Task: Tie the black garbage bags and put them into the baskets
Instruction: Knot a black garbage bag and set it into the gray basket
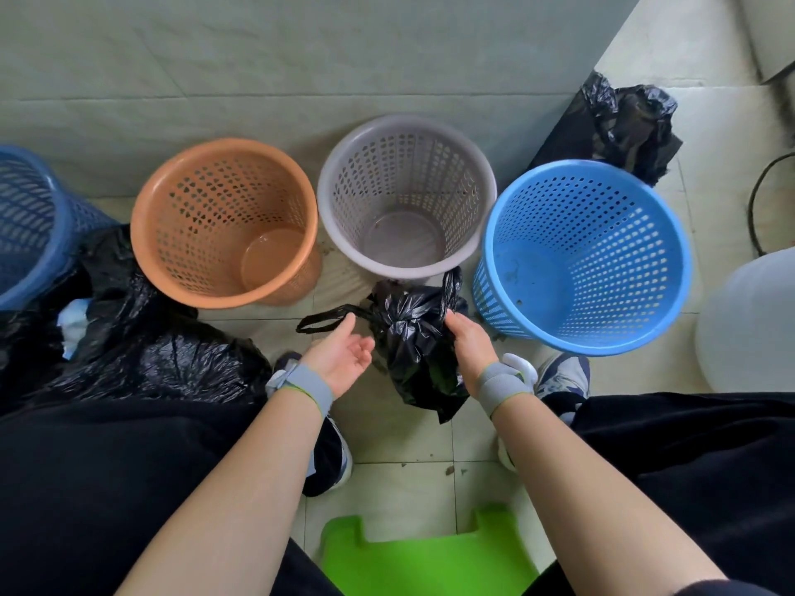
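The right hand [471,339] grips the black bag [415,337] by its gathered neck, above the floor [404,479] before the grey basket [406,191]. The bag's long axis runs toward the person; one handle loop [322,322] points left. The left hand [344,352] is open, palm up, beside it.

Both forearms are bare. Each wrist wears a grey band [310,386] with green edging and a white clip. Black trousers [107,466] cover the legs; sneakers [563,376] are grey, white and navy.

Crumpled black garbage bag [413,337] on floor, before empty grey basket [406,195]
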Tool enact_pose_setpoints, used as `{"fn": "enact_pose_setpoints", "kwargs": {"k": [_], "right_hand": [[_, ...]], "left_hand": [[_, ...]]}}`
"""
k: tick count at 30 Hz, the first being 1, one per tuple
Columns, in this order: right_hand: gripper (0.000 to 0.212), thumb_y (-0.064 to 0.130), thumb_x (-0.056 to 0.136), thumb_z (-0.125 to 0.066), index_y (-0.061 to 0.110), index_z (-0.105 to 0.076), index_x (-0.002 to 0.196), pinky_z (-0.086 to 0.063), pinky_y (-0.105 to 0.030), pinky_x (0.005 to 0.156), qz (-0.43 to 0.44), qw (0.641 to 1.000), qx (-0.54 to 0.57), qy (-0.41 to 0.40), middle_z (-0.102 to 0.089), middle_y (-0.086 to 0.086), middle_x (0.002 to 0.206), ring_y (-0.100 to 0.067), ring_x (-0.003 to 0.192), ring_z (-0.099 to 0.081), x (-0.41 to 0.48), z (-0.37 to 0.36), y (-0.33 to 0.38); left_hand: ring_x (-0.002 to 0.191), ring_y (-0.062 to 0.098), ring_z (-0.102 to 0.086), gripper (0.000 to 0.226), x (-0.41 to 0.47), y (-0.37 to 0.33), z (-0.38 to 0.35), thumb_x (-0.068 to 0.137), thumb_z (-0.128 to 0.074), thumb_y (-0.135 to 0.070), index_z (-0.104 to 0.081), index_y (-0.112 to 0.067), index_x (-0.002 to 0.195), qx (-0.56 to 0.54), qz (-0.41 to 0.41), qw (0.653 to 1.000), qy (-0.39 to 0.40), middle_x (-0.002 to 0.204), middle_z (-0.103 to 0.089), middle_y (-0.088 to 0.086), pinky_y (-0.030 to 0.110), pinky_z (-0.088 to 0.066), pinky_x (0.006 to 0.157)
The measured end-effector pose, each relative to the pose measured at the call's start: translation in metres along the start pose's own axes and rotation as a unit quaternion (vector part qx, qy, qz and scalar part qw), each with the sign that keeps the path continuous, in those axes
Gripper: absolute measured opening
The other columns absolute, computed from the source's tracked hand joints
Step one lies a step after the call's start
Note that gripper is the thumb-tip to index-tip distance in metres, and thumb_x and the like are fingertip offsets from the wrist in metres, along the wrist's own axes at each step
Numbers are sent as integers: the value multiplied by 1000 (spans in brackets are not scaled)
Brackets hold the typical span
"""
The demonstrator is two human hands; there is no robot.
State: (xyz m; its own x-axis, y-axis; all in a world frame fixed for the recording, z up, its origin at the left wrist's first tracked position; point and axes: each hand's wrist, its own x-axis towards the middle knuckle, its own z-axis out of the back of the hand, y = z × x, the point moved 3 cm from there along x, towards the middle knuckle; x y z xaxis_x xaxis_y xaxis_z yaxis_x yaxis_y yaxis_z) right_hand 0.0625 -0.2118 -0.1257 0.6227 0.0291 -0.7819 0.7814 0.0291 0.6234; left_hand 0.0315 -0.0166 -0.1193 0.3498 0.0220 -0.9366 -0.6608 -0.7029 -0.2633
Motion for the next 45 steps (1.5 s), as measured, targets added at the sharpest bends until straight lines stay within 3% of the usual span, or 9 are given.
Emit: {"fn": "enact_pose_setpoints", "kwargs": {"k": [7, 10, 14, 17, 19, 25, 33, 37, 45], "right_hand": [[38, 53, 86, -55, 19, -72, 86, -48, -46, 102, 30, 993, -118, -13, -75, -7, 100, -30, 104, -68, -4, 5, -4], [45, 49, 88, -50, 6, -61, 78, -47, -41, 86, 105, 977, -177, -55, -66, -14, 80, -33, 83, -61, -19, 3, 6], [42, 32, 100, -47, 23, -32, 61, -37, -37, 71, 269, 918, -258, -137, -40, 7, 70, -19, 71, -42, -31, -10, 26], [42, 23, 102, -49, 22, -30, 64, -32, -25, 65, 312, 921, -196, -128, -36, 9, 69, -7, 64, -36, -34, -25, 40], [40, 26, 103, -48, 11, -35, 68, -31, -29, 63, 296, 935, -153, -122, -37, 2, 66, -13, 63, -34, -33, -29, 44], [34, 30, 106, -37, 7, -59, 94, -45, -20, 81, 243, 959, -113, -96, -73, 7, 89, -5, 85, -63, -26, -32, 44], [29, 44, 104, -31, 21, -30, 86, -39, -41, 60, 183, 904, -379, -68, -50, -15, 65, -40, 62, -48, -10, -17, 17], [30, 42, 104, -33, 19, -27, 85, -40, -42, 62, 175, 902, -388, -67, -48, -13, 63, -40, 60, -43, -10, -15, 8], [20, 27, 104, -37, 24, -25, 88, -37, -38, 59, 212, 834, -509, 25, -43, -2, 58, -37, 61, -42, -12, -4, 10]], "left_hand": [[49, 8, -37, 29, 10, -3, -7, 88, -68, -38, -48, -18, 83, 78, -40, 993, -77, 64, -43, -2, 18, -28, 36], [44, 5, -36, 22, 14, -10, -7, 89, -69, -27, -52, -18, 79, 88, -109, 986, -93, 64, -40, -2, 17, -25, 36], [56, 17, -33, 47, 7, -16, -9, 79, -76, -32, -37, -19, 57, 182, -234, 947, -122, 58, -41, -4, 29, -31, 55], [64, 17, -35, 53, -3, -31, -9, 74, -76, -40, -30, -22, 56, 195, -283, 931, -121, 58, -34, -7, 31, -38, 64], [68, 14, -48, 38, -4, -40, -9, 80, -71, -40, -44, -19, 62, 169, -294, 938, -77, 72, -55, -2, 33, -45, 71], [66, 20, -72, 28, -17, -21, -21, 105, -35, -35, -43, -17, 85, 237, -176, 954, 58, 80, -70, 11, 27, -56, 60], [80, 6, -67, 32, -9, -13, -26, 102, -47, -28, -68, -18, 79, 229, -295, 928, -10, 88, -74, -3, 21, -48, 71], [74, 17, -67, 25, -8, -11, -31, 103, -44, -24, -62, -7, 97, 20, -215, 973, 87, 73, -65, 2, 28, -54, 73], [49, 12, -38, 19, -5, -9, -26, 96, -41, 4, -55, -5, 106, 224, -72, 965, 113, 50, -35, -3, 31, -36, 65]]}}
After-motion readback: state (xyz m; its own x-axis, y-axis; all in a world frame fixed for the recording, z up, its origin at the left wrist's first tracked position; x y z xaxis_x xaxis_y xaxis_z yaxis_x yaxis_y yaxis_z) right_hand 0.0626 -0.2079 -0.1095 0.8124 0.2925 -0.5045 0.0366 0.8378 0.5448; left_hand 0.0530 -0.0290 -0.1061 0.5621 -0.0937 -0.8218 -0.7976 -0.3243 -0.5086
